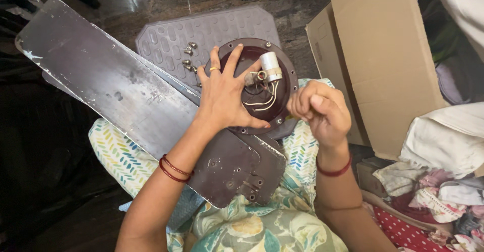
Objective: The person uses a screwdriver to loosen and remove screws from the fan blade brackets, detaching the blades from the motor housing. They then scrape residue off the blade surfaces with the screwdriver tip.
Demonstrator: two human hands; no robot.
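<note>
Under left hand (223, 96), fan motor (262, 88), right hand (322, 112) beside

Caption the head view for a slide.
Left hand spread on a ceiling fan motor; right hand curled beside it, screws nearby.

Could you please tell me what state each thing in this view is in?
Fan motor housing: open, wires and capacitor exposed.
Capacitor: lying inside the housing, wired.
Fan blade: scuffed, lying across the lap.
Screws: loose, on the grey mat.
Cardboard box: open, flaps up.
Left hand: spread flat on the housing.
Right hand: fingers curled shut; contents hidden.
</note>
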